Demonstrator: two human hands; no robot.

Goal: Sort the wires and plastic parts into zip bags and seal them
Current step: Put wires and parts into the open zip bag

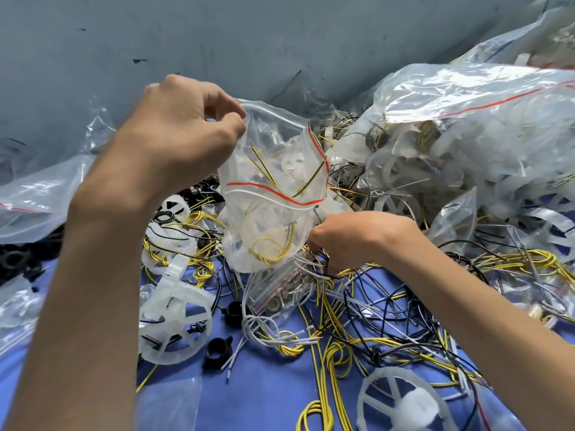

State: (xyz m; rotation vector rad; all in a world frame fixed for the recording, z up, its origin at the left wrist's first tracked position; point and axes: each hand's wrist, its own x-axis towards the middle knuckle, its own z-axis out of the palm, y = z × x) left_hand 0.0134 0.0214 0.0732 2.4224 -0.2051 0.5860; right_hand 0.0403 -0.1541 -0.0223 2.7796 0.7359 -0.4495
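Zip bag (273,169), red-striped, pinched in left hand (174,135).

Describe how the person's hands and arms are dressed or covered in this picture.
The left hand and right hand are bare, with no gloves or rings visible. The forearms are bare too: no sleeves, watch or bracelet in view.

A zip bag (273,188) hangs at centre, the left hand (174,135) pinching its upper edge and the right hand (351,234) beside its lower right. Loose wires (342,331) lie beneath. A large bag (466,126) sits behind right, seemingly holding plastic parts.
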